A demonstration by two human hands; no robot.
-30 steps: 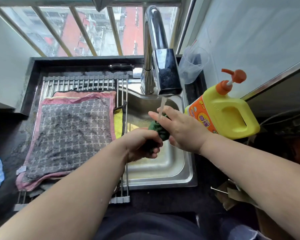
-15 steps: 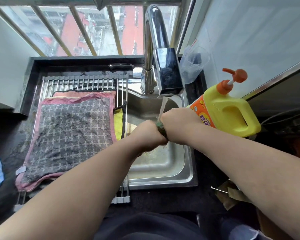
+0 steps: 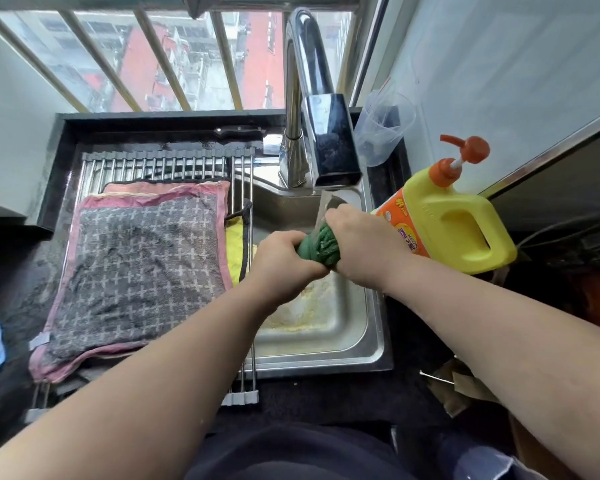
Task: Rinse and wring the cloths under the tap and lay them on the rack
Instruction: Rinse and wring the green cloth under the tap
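Step in hand: wringing. The left hand (image 3: pixel 284 261) and the right hand (image 3: pixel 361 247) each grip one end of the green cloth (image 3: pixel 321 245). Fingers are curled tight round it, and the cloth is twisted into a short rope between them.

The cloth is held above the sink (image 3: pixel 343 341), near its rear edge and directly under the tap (image 3: pixel 333 143). The water stream (image 3: pixel 321 206) runs onto it.

On the rack (image 3: pixel 160 164), left of the sink, a grey cross-patterned cloth (image 3: pixel 139 265) lies flat. A yellow cloth (image 3: pixel 234 244) shows at the rack's right edge.

Judgement: this cloth is not yet laid out. The next move calls for lifting it clear of the stream, completing the twist, unrolling it, and spreading it on the bare bars at the rack's rear edge.
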